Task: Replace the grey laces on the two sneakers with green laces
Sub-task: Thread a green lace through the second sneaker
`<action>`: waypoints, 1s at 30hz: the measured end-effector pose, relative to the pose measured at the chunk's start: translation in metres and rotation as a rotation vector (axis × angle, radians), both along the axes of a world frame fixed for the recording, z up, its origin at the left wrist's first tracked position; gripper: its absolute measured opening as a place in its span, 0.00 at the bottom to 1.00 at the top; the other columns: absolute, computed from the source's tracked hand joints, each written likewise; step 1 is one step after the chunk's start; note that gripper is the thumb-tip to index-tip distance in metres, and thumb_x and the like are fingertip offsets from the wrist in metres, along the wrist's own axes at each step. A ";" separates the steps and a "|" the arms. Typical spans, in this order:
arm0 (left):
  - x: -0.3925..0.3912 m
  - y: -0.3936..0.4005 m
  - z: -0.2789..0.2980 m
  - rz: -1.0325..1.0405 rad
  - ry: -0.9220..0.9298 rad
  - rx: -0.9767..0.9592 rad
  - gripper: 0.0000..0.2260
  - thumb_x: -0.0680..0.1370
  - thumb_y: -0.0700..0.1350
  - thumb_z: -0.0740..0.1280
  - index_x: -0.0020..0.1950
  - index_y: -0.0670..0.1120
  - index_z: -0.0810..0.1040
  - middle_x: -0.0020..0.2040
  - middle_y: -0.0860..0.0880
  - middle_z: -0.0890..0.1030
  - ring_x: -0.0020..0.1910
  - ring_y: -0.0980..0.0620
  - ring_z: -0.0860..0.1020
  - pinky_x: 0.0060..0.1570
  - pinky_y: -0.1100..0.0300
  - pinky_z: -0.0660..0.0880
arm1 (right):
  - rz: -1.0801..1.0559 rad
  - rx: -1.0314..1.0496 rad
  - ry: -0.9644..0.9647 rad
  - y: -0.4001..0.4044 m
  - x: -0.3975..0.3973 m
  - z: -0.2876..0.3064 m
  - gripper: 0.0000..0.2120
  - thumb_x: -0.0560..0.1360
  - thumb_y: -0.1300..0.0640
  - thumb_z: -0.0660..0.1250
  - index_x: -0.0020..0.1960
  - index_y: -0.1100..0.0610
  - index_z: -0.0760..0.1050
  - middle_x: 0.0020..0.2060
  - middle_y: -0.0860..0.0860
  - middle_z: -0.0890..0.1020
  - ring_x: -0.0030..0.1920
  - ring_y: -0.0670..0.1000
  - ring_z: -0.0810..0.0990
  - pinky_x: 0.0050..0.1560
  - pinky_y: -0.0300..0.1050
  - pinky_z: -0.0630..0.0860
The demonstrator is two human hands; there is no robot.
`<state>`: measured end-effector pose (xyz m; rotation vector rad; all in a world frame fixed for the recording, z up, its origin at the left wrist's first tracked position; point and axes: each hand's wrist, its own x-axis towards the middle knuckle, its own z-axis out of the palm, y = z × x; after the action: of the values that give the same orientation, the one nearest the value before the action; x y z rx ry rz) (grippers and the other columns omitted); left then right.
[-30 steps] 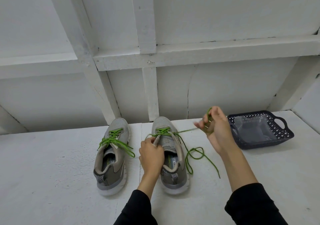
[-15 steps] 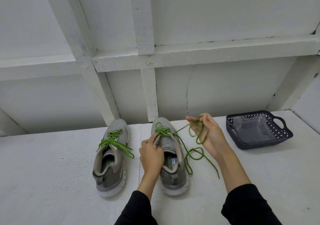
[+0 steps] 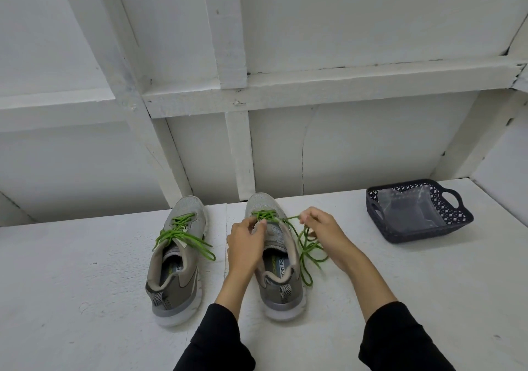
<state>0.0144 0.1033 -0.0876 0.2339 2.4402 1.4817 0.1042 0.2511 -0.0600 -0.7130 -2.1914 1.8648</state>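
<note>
2 grey sneakers stand side by side on the white tabletop (image 3: 85, 270), toes toward the wall. The left hand (image 3: 245, 245) rests on the right sneaker (image 3: 278, 256), fingers curled at its tongue and laces. The right hand (image 3: 323, 236), just beside that sneaker, pinches the loose green lace (image 3: 307, 252). The left sneaker (image 3: 177, 259) is already laced green. A dark basket (image 3: 457, 222) sits well apart at right.
</note>
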 end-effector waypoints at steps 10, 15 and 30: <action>-0.007 0.008 0.005 -0.092 0.131 -0.076 0.16 0.80 0.44 0.55 0.60 0.50 0.80 0.61 0.46 0.75 0.61 0.47 0.74 0.63 0.52 0.69 | -0.336 -0.646 0.098 -0.008 -0.009 -0.021 0.14 0.83 0.57 0.53 0.39 0.57 0.63 0.29 0.53 0.66 0.32 0.51 0.68 0.37 0.48 0.75; -0.007 0.008 0.002 -0.077 0.139 -0.110 0.17 0.79 0.45 0.54 0.58 0.52 0.81 0.60 0.46 0.76 0.61 0.46 0.73 0.63 0.48 0.70 | -0.350 -0.555 -0.031 -0.014 -0.008 -0.024 0.12 0.82 0.59 0.55 0.40 0.59 0.66 0.29 0.54 0.72 0.33 0.52 0.74 0.34 0.46 0.75; -0.007 0.009 0.000 -0.107 0.178 -0.134 0.16 0.79 0.45 0.55 0.61 0.52 0.79 0.59 0.46 0.74 0.60 0.44 0.72 0.62 0.46 0.70 | 0.044 0.358 -0.476 0.006 0.027 -0.037 0.20 0.73 0.59 0.70 0.61 0.46 0.67 0.48 0.54 0.77 0.26 0.47 0.73 0.25 0.37 0.69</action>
<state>0.0077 0.1121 -0.0874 0.4791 2.6071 1.2973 0.1311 0.2569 -0.0967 -1.1251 -2.7445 1.3550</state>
